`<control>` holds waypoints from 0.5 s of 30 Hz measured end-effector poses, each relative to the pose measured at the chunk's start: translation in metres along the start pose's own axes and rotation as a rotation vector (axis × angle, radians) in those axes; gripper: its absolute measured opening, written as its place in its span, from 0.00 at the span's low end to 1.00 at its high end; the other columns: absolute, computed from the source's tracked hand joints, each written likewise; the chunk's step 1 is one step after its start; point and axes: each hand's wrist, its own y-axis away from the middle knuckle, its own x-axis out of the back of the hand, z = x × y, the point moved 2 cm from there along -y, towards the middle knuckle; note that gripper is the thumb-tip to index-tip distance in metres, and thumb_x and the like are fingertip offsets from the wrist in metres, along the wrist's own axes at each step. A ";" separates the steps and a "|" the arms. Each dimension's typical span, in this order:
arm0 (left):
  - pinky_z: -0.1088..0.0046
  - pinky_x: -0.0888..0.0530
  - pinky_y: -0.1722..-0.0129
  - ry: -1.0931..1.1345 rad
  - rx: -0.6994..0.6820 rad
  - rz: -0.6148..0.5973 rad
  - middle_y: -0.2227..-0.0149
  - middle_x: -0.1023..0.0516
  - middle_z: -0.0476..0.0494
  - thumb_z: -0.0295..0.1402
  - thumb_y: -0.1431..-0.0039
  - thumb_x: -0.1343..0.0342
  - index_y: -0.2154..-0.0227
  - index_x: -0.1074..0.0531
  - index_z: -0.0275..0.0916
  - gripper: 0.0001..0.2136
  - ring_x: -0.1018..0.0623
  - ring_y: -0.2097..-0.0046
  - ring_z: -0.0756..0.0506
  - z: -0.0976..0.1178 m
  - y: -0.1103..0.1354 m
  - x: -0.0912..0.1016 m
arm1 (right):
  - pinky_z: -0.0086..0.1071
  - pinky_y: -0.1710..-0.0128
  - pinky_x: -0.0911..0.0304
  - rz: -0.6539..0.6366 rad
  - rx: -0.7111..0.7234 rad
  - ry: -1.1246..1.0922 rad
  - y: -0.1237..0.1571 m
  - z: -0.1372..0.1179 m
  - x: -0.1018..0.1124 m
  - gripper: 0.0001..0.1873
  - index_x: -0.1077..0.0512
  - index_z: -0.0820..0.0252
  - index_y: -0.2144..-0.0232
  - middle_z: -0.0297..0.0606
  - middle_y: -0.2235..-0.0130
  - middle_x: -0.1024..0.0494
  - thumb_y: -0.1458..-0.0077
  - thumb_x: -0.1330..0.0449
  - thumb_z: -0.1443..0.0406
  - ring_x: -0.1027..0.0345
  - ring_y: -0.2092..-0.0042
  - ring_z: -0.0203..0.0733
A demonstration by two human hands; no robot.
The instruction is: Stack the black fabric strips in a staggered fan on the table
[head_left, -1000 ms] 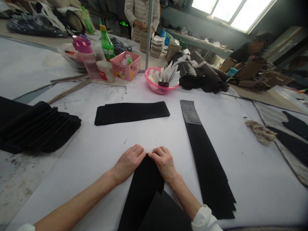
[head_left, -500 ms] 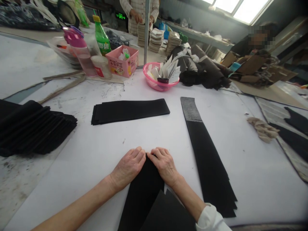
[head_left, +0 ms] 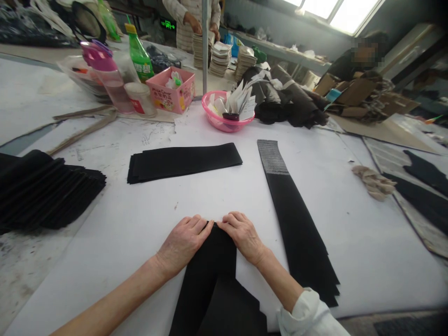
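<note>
A black fabric strip [head_left: 213, 275] lies on the white table [head_left: 168, 205] right in front of me, running toward my body. My left hand [head_left: 184, 242] and my right hand [head_left: 243, 235] rest side by side on its far end, fingers curled and pinching the top edge. A neat stack of black strips [head_left: 184, 161] lies crosswise further out. A long fanned pile of black strips [head_left: 294, 219] with a grey end runs along the right.
A thick heap of black folded pieces [head_left: 45, 191] sits at the left. A pink bowl [head_left: 227, 119], pink box [head_left: 171, 91], green bottle [head_left: 138, 53] and cups stand at the back. A beige cloth bundle [head_left: 374, 182] lies right. A person [head_left: 191, 18] handles stacks behind.
Both hands have stayed on the strip's far end, shifting only slightly. The view has drifted a little to the right.
</note>
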 end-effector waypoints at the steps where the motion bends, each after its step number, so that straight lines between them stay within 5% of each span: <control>1: 0.64 0.32 0.56 -0.007 -0.007 0.000 0.59 0.28 0.41 0.24 0.37 0.52 0.46 0.36 0.35 0.17 0.29 0.55 0.42 0.000 0.000 0.000 | 0.37 0.54 0.40 -0.004 -0.003 0.006 0.000 -0.001 0.000 0.13 0.29 0.55 0.54 0.39 0.59 0.27 0.34 0.51 0.66 0.37 0.54 0.42; 6: 0.62 0.35 0.49 -0.032 -0.066 0.015 0.53 0.28 0.37 0.21 0.38 0.53 0.48 0.34 0.31 0.16 0.32 0.47 0.39 0.005 -0.005 0.001 | 0.37 0.56 0.41 -0.010 -0.013 0.054 -0.001 -0.006 -0.001 0.13 0.28 0.56 0.56 0.39 0.60 0.27 0.34 0.52 0.67 0.38 0.55 0.42; 15: 0.63 0.33 0.53 -0.018 -0.043 0.007 0.59 0.27 0.41 0.23 0.38 0.52 0.49 0.33 0.32 0.15 0.29 0.54 0.42 0.010 -0.010 -0.002 | 0.34 0.54 0.40 0.026 -0.025 0.005 0.008 0.009 0.001 0.11 0.28 0.56 0.57 0.38 0.60 0.27 0.35 0.50 0.66 0.37 0.55 0.40</control>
